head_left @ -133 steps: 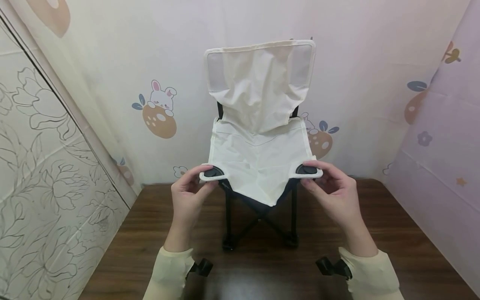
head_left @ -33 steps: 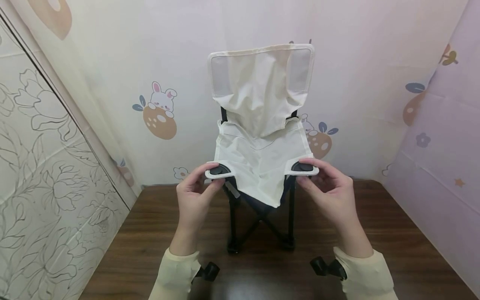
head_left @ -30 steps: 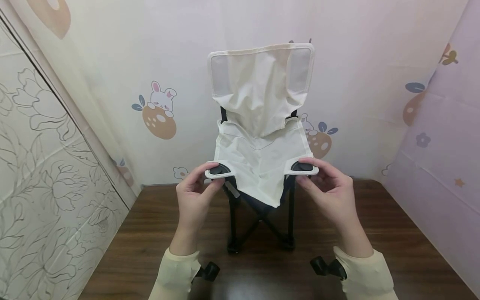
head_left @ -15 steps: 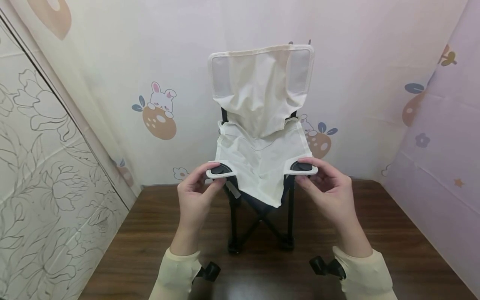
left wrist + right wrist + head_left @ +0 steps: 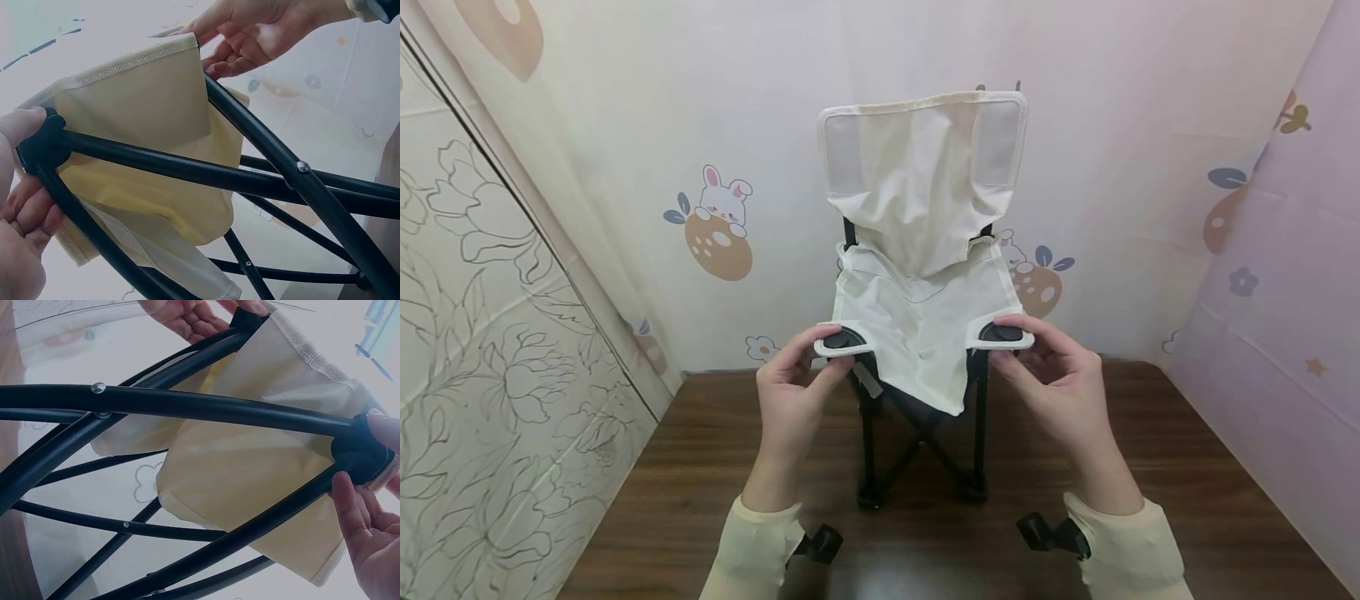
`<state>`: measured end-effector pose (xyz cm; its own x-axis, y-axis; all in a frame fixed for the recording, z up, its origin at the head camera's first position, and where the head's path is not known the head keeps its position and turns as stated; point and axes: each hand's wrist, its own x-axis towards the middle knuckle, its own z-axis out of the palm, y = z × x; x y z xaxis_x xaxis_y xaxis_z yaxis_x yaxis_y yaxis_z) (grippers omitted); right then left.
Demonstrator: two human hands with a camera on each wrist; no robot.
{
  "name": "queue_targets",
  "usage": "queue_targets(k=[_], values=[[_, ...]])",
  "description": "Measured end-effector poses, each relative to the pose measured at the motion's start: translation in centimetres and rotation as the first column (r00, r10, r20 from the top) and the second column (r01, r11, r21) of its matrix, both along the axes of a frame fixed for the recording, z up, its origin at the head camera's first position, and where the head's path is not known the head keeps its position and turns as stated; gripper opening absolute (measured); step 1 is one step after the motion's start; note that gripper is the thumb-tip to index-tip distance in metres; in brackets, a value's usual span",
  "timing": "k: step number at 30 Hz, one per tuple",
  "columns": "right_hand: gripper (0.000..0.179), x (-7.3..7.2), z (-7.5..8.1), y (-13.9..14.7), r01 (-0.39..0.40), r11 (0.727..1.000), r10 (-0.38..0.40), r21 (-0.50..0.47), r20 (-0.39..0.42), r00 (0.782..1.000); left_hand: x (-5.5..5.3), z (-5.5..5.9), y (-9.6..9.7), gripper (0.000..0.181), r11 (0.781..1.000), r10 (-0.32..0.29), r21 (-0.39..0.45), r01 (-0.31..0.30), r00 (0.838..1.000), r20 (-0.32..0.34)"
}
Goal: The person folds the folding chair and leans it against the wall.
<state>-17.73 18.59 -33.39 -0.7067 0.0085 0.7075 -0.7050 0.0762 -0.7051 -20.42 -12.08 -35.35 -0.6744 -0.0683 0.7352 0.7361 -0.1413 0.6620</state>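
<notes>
A: Start where?

B: At the small folding chair (image 5: 917, 304). Stands upright on the worktop (image 5: 925, 558), slightly toward 3 o'clock from the centre of the head view, with front edge toward 6.

A: How to expect it in handling?

B: Looks light for its bulk. Probably stiff in the black front legs (image 5: 867, 446), soft and slack in the cream cloth. Droops toward 6 o'clock in a loose front flap (image 5: 951, 402). Hardly fragile, by judgement; perhaps a bit slippery along the smooth tubes.

A: Best place to take hold?

B: At the firm front corners: left corner cap (image 5: 844, 339) at 8 o'clock on the chair, right corner cap (image 5: 1002, 333) at 4. Better than tugging at loose cloth. Keep fingers away from the crossing tubes; likely to nip when folding.

A: And the hands?

B: In the left hand (image 5: 790, 400), a pinch of thumb and fingers on the left corner cap. In the right hand (image 5: 1063, 387), a matching pinch on the right.

A: Further out?

B: Pale left sleeve (image 5: 752, 550) at 7 o'clock, right sleeve (image 5: 1131, 546) near 5. Beyond, at 12, a rabbit-print wall hanging (image 5: 1112, 150); toward 9, a flower-line panel (image 5: 497, 417); toward 3, a lilac side hanging (image 5: 1262, 358).
</notes>
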Motion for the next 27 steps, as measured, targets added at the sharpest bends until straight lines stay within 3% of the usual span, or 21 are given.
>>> queue_targets(k=[27], values=[[0.041, 0.17, 0.25, 0.05, 0.045, 0.998, -0.046, 0.047, 0.027, 0.999, 0.17, 0.3, 0.37, 0.032, 1.0, 0.009, -0.013, -0.009, 1.0, -0.014]])
